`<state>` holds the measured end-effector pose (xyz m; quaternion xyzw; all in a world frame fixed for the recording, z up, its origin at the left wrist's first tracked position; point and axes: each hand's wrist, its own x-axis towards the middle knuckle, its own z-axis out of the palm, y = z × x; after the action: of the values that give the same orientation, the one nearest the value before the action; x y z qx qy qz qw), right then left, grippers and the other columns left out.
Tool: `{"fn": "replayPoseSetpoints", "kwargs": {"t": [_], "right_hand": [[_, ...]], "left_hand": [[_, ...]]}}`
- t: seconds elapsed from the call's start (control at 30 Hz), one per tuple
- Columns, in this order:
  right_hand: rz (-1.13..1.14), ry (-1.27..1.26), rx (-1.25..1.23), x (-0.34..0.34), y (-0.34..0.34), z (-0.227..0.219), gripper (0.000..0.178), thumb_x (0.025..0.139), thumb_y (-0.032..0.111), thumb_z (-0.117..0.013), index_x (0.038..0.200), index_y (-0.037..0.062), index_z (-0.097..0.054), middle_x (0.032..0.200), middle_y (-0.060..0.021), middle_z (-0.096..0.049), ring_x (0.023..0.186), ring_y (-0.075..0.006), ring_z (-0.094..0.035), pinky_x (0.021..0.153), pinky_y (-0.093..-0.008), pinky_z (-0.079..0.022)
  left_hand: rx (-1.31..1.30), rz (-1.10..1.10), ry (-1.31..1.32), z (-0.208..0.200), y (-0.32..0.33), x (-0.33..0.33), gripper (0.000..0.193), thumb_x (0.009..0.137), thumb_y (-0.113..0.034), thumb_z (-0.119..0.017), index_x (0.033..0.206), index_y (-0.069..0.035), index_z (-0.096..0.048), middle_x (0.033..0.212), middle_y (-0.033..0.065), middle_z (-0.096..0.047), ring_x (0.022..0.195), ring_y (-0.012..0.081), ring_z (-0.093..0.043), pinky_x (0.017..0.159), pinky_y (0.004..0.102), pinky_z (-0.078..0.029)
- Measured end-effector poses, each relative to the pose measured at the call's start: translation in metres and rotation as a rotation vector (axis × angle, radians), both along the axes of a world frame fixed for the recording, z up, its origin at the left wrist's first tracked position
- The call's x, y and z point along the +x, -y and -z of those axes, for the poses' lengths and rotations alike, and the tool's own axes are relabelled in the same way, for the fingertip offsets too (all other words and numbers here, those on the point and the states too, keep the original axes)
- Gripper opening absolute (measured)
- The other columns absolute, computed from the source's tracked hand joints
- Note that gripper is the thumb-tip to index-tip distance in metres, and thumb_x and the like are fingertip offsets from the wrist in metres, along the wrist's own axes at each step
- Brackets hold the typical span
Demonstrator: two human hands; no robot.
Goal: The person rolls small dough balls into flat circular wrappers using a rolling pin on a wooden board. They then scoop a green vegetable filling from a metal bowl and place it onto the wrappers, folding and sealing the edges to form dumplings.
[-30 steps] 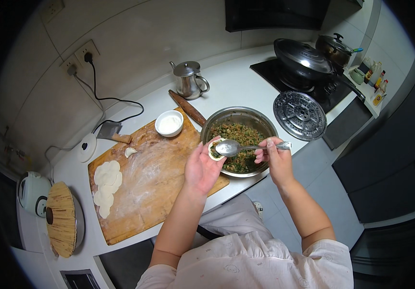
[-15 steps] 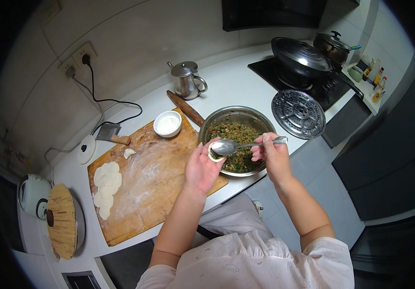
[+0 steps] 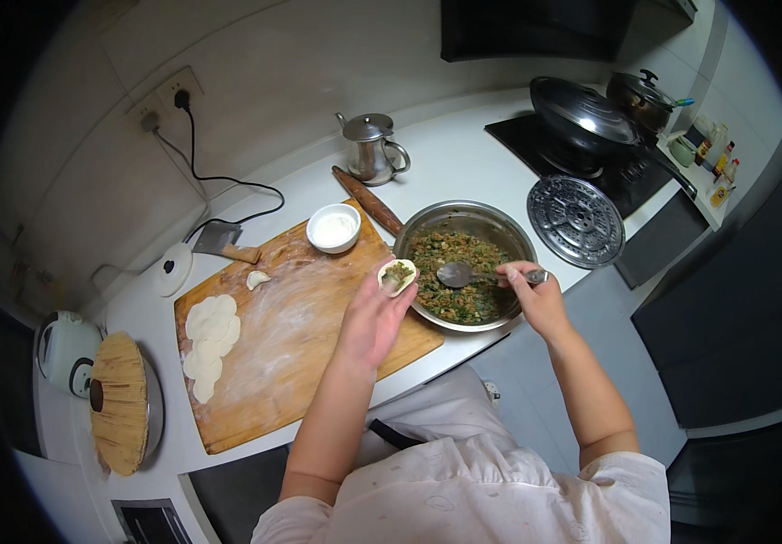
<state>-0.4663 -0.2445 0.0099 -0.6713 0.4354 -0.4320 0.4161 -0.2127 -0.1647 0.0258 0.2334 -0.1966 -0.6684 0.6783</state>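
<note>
My left hand (image 3: 375, 319) is closed around a round dumpling wrapper (image 3: 397, 278), cupped at the fingertips with green and brown filling on it. In my right hand (image 3: 538, 295) is a metal spoon (image 3: 456, 275), gripped by its handle, its bowl over the filling. Beneath it stands a steel bowl (image 3: 525, 238) of chopped green and brown filling (image 3: 464, 304). A floured wooden cutting board (image 3: 291, 363) lies to the left, with overlapping flat wrappers (image 3: 210, 340) and one folded dumpling (image 3: 258, 280) on it.
A white bowl of flour (image 3: 334, 228) sits on the board's far edge, near a wooden rolling pin (image 3: 368, 201) and a cleaver (image 3: 226, 243). Behind stands a metal kettle (image 3: 371, 152). A perforated steamer plate (image 3: 576, 220) and lidded wok (image 3: 586, 118) are at the right.
The spoon has left the wrapper, leaving filling on it, and moved right over the steel bowl with my right hand. The whole view has shifted slightly.
</note>
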Motion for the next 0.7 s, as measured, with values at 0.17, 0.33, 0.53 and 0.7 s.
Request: {"fn": "replayPoseSetpoints", "kwargs": {"t": [0.17, 0.33, 0.53, 0.7], "right_hand": [[0.138, -0.235, -0.221, -0.006, -0.011, -0.008, 0.033, 0.071, 0.017, -0.076, 0.102, 0.0074, -0.068, 0.095, -0.0079, -0.060, 0.092, -0.0230, -0.053, 0.085, -0.0337, -0.043], [0.259, -0.168, -0.078, -0.023, -0.020, 0.007, 0.041, 0.071, 0.017, -0.075, 0.109, 0.0085, -0.064, 0.102, -0.0064, -0.056, 0.097, -0.0222, -0.051, 0.086, -0.0327, -0.040], [0.243, 0.120, -0.562, 0.032, -0.067, -0.018, 0.022, 0.075, 0.005, -0.068, 0.096, 0.0053, -0.061, 0.093, -0.0080, -0.059, 0.085, -0.0206, -0.055, 0.074, -0.0309, -0.043], [-0.333, -0.004, -0.259, 0.150, -0.095, -0.010, 0.035, 0.077, 0.004, -0.072, 0.110, -0.0005, -0.062, 0.083, -0.0073, -0.058, 0.073, -0.0152, -0.059, 0.066, -0.0260, -0.049]], "left_hand": [[-0.039, -0.075, 0.353, 0.012, -0.024, 0.014, 0.065, 0.081, 0.013, -0.057, 0.139, -0.005, -0.033, 0.128, 0.0146, -0.051, 0.120, 0.0232, -0.052, 0.099, 0.0299, -0.046], [0.001, -0.130, 0.386, 0.010, -0.041, 0.020, 0.054, 0.084, 0.009, -0.057, 0.134, -0.002, -0.039, 0.124, 0.0121, -0.055, 0.113, 0.0221, -0.057, 0.095, 0.0282, -0.049], [0.036, -0.151, 0.551, 0.009, -0.070, 0.044, 0.044, 0.086, 0.004, -0.059, 0.128, 0.000, -0.047, 0.111, 0.0092, -0.062, 0.090, 0.0147, -0.063, 0.077, 0.0227, -0.052], [0.027, -0.261, 0.497, 0.009, -0.084, 0.076, 0.038, 0.086, 0.002, -0.060, 0.123, 0.000, -0.051, 0.106, 0.0076, -0.063, 0.082, 0.0117, -0.061, 0.071, 0.0203, -0.049]]}}
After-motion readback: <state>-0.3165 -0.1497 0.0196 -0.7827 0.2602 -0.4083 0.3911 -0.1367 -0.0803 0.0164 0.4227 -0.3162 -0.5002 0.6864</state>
